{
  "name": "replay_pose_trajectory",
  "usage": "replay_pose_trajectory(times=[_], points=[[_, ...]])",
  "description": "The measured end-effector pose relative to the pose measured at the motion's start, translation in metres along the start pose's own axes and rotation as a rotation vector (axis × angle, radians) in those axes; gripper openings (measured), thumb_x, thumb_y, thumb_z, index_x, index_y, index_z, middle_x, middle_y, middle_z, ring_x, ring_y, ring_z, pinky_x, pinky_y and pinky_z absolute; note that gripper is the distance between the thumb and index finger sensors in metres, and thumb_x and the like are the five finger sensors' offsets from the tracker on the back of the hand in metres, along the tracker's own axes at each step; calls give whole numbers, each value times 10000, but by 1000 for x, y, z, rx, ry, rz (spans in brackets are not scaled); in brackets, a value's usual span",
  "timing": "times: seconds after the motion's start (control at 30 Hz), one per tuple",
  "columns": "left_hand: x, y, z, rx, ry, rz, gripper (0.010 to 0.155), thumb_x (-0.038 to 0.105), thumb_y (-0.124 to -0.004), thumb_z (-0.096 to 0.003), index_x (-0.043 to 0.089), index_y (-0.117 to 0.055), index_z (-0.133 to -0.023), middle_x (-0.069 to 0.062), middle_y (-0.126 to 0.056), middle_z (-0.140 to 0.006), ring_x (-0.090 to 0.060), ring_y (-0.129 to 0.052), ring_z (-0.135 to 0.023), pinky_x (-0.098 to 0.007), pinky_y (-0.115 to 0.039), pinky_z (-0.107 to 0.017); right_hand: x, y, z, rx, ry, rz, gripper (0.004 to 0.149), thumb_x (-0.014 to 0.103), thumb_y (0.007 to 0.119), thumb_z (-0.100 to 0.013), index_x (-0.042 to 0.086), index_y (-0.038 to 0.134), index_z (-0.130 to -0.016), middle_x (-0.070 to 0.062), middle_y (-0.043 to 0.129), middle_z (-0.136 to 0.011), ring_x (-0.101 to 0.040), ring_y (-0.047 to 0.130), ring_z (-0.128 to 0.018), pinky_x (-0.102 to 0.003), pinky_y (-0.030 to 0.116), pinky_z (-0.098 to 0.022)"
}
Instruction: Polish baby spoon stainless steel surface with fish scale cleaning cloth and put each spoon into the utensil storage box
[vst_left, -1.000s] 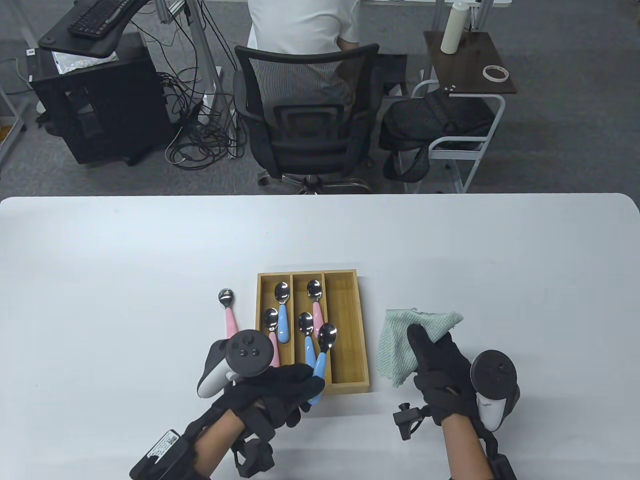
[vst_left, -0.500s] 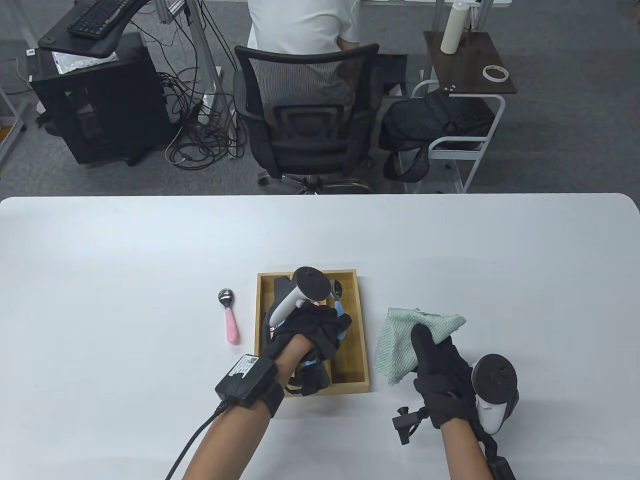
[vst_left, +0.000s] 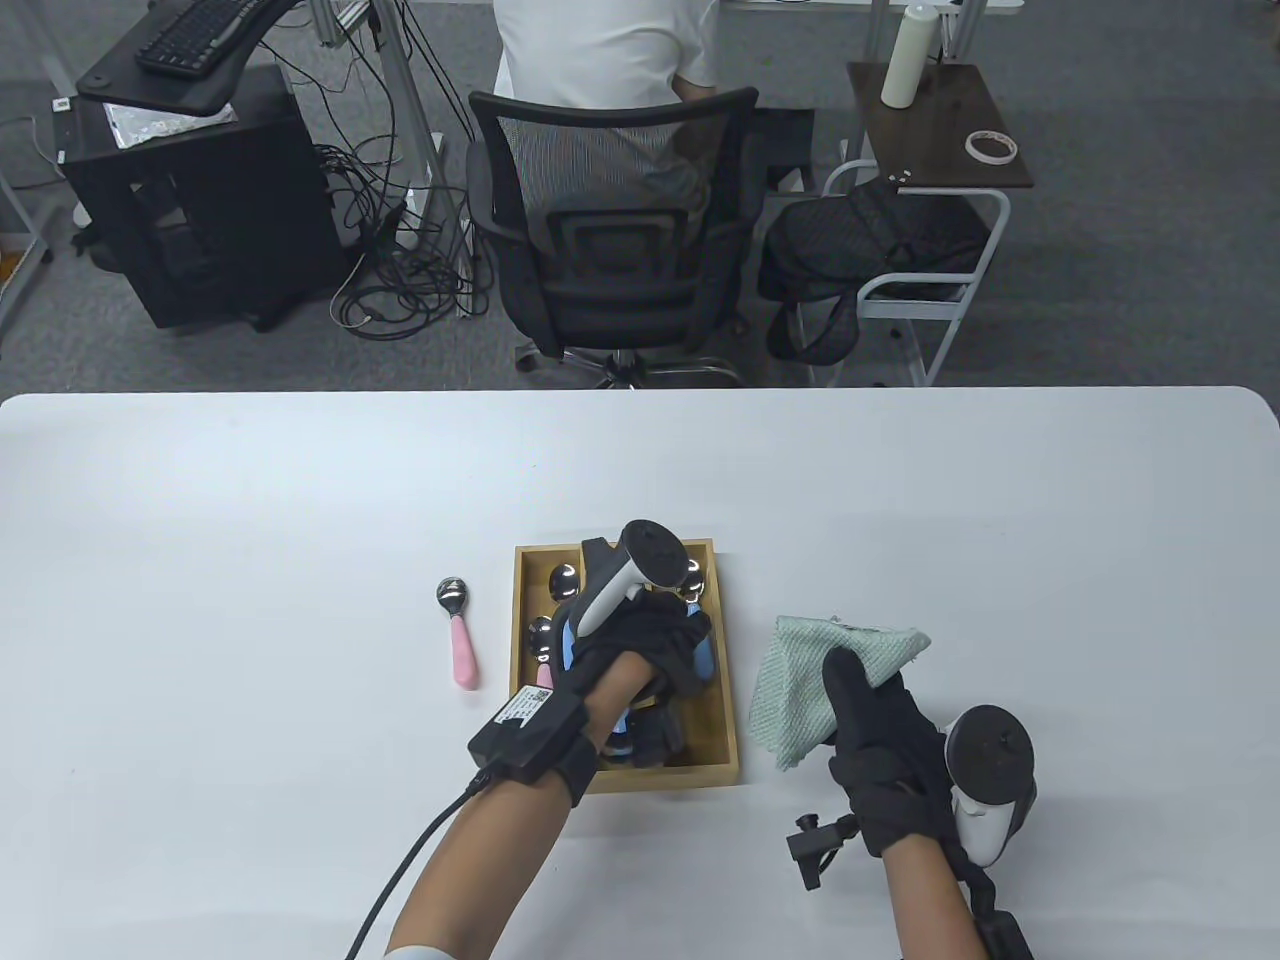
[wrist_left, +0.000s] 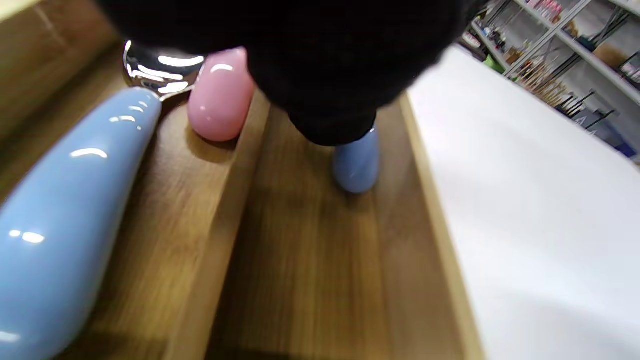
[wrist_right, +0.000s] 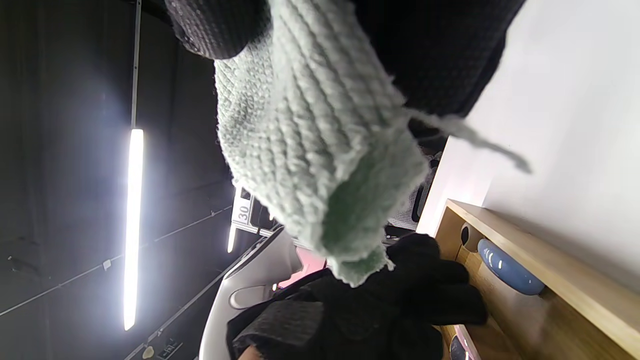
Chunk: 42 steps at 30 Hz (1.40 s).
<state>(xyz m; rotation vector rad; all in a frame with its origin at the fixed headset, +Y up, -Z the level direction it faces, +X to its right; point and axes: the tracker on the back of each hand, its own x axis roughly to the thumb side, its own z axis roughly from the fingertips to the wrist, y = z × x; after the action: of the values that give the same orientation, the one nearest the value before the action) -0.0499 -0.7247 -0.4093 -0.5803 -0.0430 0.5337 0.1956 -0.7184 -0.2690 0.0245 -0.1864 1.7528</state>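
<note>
While lowered into the utensil storage box (vst_left: 727, 690), left hand (vst_left: 650, 640) curled round a blue-handled spoon (vst_left: 703, 655), setting it down in the rightmost compartment. Placing step, then, with release not yet made. Just inboard of that grip, in the middle and left compartments, spoons already stowed; well outboard on the bare table, one pink-handled spoon (vst_left: 459, 632) yet to be polished. Right hand (vst_left: 880, 740) clenched on the fish scale cleaning cloth (vst_left: 800, 690), held off to the far side of the box.

Next move, by judgement: open the left fingers, lift clear without dragging the neighbours, then cross over to the pink spoon and bring it to the cloth.

From the left wrist view: blue handle tip (wrist_left: 356, 167) poking out below the glove, close to the compartment floor, possibly touching, though blur leaves that unsure; partition and neighbouring handles close alongside. None of that visible from above, where tracker and glove hide the handle. From the right wrist view: cloth bunched and pinched between thumb and fingers, loose threads trailing.
</note>
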Motion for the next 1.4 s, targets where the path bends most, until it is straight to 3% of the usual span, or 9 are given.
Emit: replay_pose_trajectory(times=[0.2,0.33,0.4,0.5,0.67,0.77,1.17,1.4], points=[[-18,53,43,90,-68,72,590,519,-605,-644,88,-694,-1038,-34,-925,-819,-145,-1043,-422,-325,-907,-315,-1,2,0,19,4,6,549,459,596,-661,37,570,-1012,-32,864,-815,-179,1025,-577,-339,927,-432],[-61,99,72,277,91,-9,619,557,-602,-637,78,-735,-1006,-19,-952,-730,-152,-1050,-415,-327,-910,-305,-1,3,1,21,1,20,551,458,597,-660,35,570,-1012,-32,865,-816,-181,1025,-580,-342,927,-434],[-81,107,76,318,182,-73,626,562,-602,-637,72,-728,-1006,-26,-941,-745,-165,-1050,-439,-335,-912,-320,-1,4,2,23,1,17,552,458,597,-660,34,570,-1012,-37,865,-817,-185,1026,-580,-344,927,-435],[-115,104,72,305,330,-181,670,566,-634,-625,46,-667,-1046,-78,-895,-833,-226,-1040,-548,-384,-908,-392,-1,5,2,31,3,8,558,460,596,-659,29,571,-1013,-45,866,-821,-194,1025,-586,-351,926,-439],[-153,78,47,240,493,-315,740,569,-694,-595,12,-609,-1075,-128,-844,-910,-289,-1018,-653,-433,-901,-454,-1,5,1,30,-11,32,558,459,595,-660,30,566,-1015,-47,862,-825,-198,1022,-591,-354,923,-443],[-159,69,37,199,519,-340,825,612,-726,-552,-28,-615,-1060,-139,-860,-896,-274,-1037,-644,-413,-921,-440,-3,6,0,35,-6,45,560,460,595,-660,28,565,-1016,-49,862,-826,-198,1022,-593,-354,923,-444],[-159,55,10,113,561,-414,879,660,-785,-487,-30,-676,-1021,-118,-907,-844,-220,-1068,-587,-359,-956,-382,-8,5,-1,30,10,86,561,459,598,-659,26,568,-1015,-53,862,-827,-205,1022,-593,-361,921,-446],[-161,53,9,80,556,-384,677,501,-809,-565,-14,-706,-993,-97,-921,-811,-186,-1079,-554,-314,-973,-368,-9,7,-1,45,13,104,562,459,598,-659,25,567,-1016,-56,860,-830,-208,1020,-597,-363,920,-448]])
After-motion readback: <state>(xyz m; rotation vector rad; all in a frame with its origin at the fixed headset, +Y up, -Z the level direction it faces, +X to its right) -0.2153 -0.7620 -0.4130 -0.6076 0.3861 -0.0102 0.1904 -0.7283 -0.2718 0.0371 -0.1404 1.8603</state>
